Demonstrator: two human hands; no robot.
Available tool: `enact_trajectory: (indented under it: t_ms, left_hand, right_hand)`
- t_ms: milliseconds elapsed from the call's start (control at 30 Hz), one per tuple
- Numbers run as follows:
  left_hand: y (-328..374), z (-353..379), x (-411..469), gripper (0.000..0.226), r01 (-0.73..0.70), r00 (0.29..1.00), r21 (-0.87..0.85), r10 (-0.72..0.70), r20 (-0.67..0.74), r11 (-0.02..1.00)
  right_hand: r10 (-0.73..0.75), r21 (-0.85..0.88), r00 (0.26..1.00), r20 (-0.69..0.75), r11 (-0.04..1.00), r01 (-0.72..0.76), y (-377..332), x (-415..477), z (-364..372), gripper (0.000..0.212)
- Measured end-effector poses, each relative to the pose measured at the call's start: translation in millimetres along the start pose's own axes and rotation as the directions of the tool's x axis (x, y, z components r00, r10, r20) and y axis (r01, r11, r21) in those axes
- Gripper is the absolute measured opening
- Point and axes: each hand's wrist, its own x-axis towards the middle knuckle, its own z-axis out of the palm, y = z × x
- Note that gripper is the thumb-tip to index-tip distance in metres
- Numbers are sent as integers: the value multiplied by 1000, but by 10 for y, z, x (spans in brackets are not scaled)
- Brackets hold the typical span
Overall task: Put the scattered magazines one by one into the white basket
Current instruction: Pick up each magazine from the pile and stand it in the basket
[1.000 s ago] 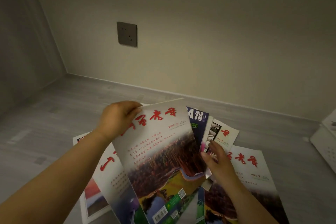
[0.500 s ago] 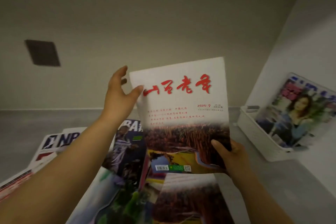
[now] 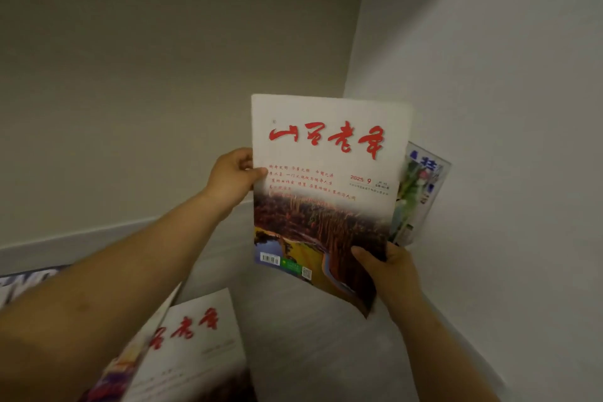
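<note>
One magazine (image 3: 326,192) aloft in a two-handed hold, not yet in the white basket.
Held upright near the room corner: left grip (image 3: 233,179) pinching the left edge, thumb on the cover; right grip (image 3: 385,266) curled round the lower right corner. Thin, glossy, floppy; white cover, red brush title, bottom corner sagging. Behind it another glossy magazine (image 3: 421,192) leaning on the wall (image 3: 489,140), probably already stowed; basket itself out of sight. Matching white issue (image 3: 195,346) and dark-lettered magazine (image 3: 26,281) lying on the grey wood-grain floor (image 3: 310,352): more left to do.
</note>
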Motion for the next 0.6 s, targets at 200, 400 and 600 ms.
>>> enact_trajectory:
  t_ms: [200, 400, 600]
  left_hand:
    - [265, 806, 605, 31, -94, 995, 38, 93, 29, 995]
    - [224, 1359, 1061, 30, -106, 994, 139, 105, 16, 985]
    - [-91, 1678, 1273, 28, -4, 1000, 126, 4, 6, 992]
  right_hand:
    - [5, -192, 991, -134, 981, -31, 97, 673, -399, 33]
    - [19, -338, 998, -62, 940, -39, 306, 1164, -493, 26]
    - [114, -323, 990, -76, 937, -133, 651, 1360, -476, 22]
